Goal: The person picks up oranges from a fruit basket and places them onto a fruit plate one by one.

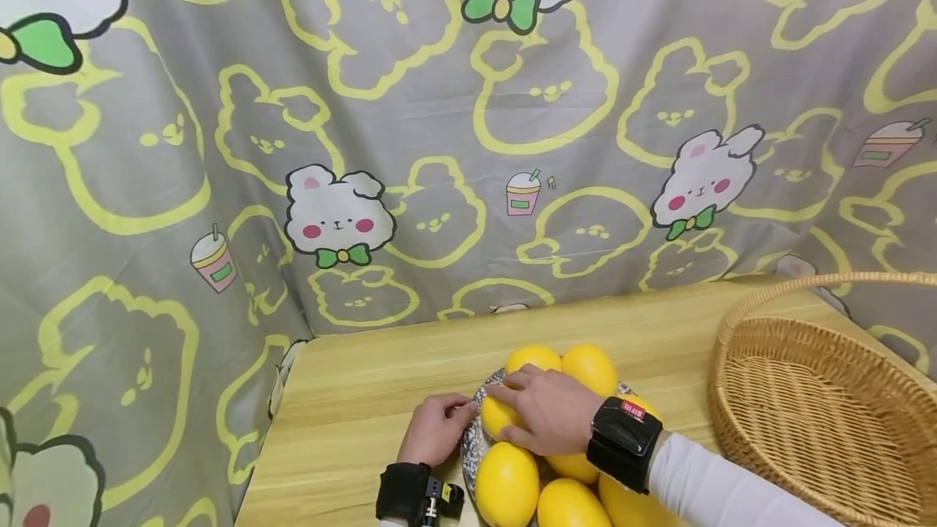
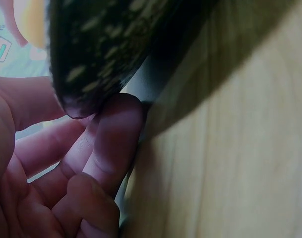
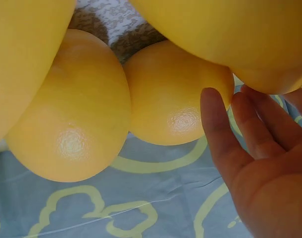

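A round speckled grey plate (image 1: 471, 454) on the wooden table bears several yellow lemons (image 1: 507, 485). My left hand (image 1: 433, 429) pinches the plate's left rim; in the left wrist view its thumb lies over the dark speckled edge (image 2: 94, 49) and its fingers are underneath. My right hand (image 1: 552, 411) reaches across the pile and holds a lemon (image 1: 498, 415) at the plate's left side, thumb on the near side and fingers on the far side. In the right wrist view its fingers (image 3: 218, 124) lie against the fruit, with other lemons (image 3: 74, 114) close by.
A wicker basket (image 1: 820, 332) with a tall handle stands at the right of the wooden table (image 1: 351, 397). A grey curtain (image 1: 454, 120) with cartoon prints hangs behind the table and along its left side.
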